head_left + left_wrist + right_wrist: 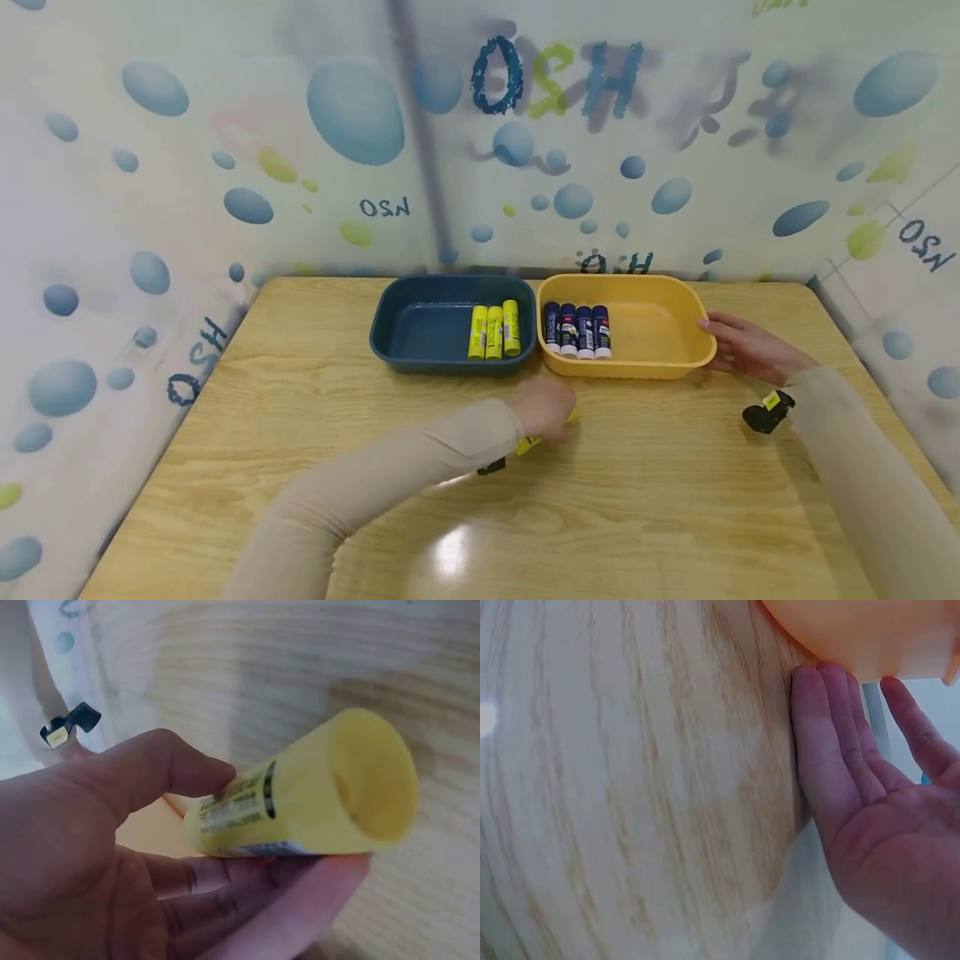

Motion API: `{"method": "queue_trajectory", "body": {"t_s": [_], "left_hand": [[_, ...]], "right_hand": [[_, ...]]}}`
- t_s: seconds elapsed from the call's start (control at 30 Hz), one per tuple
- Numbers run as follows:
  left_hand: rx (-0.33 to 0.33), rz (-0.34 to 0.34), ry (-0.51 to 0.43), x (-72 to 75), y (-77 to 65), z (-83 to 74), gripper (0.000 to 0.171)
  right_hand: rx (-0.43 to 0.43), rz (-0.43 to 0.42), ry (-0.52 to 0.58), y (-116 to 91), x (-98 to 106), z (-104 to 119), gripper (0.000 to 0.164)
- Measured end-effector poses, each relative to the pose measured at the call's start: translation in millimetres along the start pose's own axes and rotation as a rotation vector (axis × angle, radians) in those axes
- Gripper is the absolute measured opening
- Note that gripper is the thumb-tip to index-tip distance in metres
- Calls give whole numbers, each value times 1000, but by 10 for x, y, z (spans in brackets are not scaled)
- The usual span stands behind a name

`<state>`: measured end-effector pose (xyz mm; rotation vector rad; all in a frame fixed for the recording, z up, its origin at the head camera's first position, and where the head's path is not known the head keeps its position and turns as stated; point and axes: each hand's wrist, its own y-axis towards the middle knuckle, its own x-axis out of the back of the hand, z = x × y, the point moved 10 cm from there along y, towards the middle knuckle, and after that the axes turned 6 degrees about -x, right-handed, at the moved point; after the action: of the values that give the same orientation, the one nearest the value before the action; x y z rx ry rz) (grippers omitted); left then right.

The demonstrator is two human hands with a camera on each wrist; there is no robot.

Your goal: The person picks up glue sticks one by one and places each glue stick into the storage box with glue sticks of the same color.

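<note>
My left hand (546, 407) pinches a yellow glue stick (528, 444) low over the table, in front of the bins. In the left wrist view, the thumb lies on top of the glue stick (300, 799) and the fingers are beneath it; its hollow round end faces the camera. My right hand (750, 346) rests at the right end of the yellow bin (637, 367). Straight fingers (817, 712) touch that bin's outer wall in the right wrist view. Three yellow glue sticks (494, 333) lie in the right part of the dark blue bin (450, 367).
Several dark blue glue sticks (577, 331) with white ends lie side by side at the yellow bin's left. Both bins stand next to each other near the back edge of the wooden table (600, 517). A patterned cloth (465, 192) hangs behind the table.
</note>
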<state>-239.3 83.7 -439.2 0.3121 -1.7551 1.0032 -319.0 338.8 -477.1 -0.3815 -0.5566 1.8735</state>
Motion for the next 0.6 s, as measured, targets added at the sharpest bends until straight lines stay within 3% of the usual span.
{"method": "queue_trajectory", "body": {"t_s": [0.4,0.6], "left_hand": [[6,37,-130,77,-125,191,20],[1,48,-126,139,-206,272,22]], "right_hand": [[-12,-3,-42,15,18,-19,78],[0,17,-88,12,10,-2,75]]}}
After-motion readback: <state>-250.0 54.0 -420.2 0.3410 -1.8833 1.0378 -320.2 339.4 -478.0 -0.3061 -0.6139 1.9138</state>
